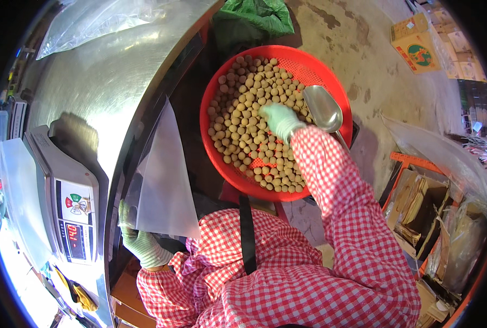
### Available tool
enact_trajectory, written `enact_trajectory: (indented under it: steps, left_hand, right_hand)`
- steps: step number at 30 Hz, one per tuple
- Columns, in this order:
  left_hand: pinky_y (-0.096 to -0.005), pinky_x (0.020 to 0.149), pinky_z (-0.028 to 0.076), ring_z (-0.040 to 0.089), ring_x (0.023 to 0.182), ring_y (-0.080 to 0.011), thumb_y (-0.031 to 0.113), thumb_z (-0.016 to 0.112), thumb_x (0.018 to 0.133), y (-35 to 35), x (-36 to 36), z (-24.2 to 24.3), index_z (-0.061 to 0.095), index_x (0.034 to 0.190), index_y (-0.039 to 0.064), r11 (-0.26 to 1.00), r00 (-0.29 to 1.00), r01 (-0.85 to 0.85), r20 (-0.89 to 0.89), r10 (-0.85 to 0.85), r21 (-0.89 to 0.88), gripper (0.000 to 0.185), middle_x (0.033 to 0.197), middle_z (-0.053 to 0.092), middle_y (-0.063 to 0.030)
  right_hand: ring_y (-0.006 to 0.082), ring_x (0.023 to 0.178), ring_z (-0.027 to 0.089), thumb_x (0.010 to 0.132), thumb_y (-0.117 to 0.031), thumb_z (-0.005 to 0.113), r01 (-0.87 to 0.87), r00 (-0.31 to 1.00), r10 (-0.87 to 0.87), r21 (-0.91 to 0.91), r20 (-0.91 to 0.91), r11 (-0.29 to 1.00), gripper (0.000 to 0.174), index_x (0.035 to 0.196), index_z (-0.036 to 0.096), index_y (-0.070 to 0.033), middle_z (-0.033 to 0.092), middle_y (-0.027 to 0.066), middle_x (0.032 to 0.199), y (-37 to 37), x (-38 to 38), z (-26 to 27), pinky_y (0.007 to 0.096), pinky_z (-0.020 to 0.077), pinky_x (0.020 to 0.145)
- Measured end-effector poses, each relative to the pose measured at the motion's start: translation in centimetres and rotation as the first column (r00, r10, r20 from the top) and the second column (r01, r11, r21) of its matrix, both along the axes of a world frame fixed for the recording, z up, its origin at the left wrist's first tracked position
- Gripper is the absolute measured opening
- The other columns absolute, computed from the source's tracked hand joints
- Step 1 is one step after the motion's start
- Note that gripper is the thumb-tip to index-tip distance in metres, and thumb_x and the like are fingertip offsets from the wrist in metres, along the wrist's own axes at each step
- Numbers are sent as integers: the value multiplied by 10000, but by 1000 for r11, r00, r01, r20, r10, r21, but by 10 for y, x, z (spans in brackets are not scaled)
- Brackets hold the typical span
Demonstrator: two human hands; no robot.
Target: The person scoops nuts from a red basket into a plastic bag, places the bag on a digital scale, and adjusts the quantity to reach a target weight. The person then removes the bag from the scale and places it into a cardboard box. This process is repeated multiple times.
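My right hand, in a pale knitted glove, reaches down into round brown balls that look like dried longans. They lie in a red plastic sieve basket. Its fingertips are down among the balls, so whether it grips any cannot be seen. A metal scoop rests at the basket's right side, close to my right forearm. My left hand, also gloved, holds the lower edge of a translucent plastic bag beside the steel table's edge. The bag hangs flat, and nothing shows inside it.
The steel table on the left bears a digital scale and clear plastic sheeting. A green sack lies beyond the basket. Cartons stand at far right. An orange-framed holder with cardboard is on my right.
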State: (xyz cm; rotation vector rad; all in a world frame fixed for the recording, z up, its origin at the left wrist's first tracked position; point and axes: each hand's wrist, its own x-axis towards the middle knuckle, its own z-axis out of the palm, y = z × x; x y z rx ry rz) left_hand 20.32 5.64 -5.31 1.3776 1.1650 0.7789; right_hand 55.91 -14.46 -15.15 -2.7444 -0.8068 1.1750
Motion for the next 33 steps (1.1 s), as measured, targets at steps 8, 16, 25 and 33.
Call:
enact_trajectory:
  steps: [8,16,25,33]
  left_hand:
    - [-188,670,503,598,865,-82,-80,667,766,0,6,-2,556,1261,17,997,998,52,-31,-50,58,516,1292,557,-53]
    - [-175,663,497,599,829,-76,-117,614,781,-2,19,-1,550,1275,21,997,996,69,-55,-68,28,517,1311,545,-61]
    - [-170,657,486,600,839,-70,-173,529,793,0,5,-8,532,1290,13,992,989,112,-90,-117,-57,531,1318,543,-70]
    - [-171,645,490,605,808,-71,-142,583,792,-4,6,-8,525,1299,18,998,998,64,-28,-63,29,534,1299,558,-63]
  right_hand:
    - [323,1106,567,948,-155,370,-80,962,79,-6,260,997,385,1310,493,-204,505,122,1281,95,80,-30,441,490,902]
    - [282,1010,623,827,15,498,-264,964,252,-179,-90,948,653,1412,354,-236,309,121,1442,-4,-34,-17,382,542,828]
    - [300,1116,582,878,50,450,-87,991,82,45,107,995,556,1363,452,-223,440,104,1393,-96,-7,-18,373,505,955]
    - [270,1159,540,926,-72,463,-66,996,66,-2,54,998,381,1283,529,-187,507,101,1289,26,35,-1,406,461,991]
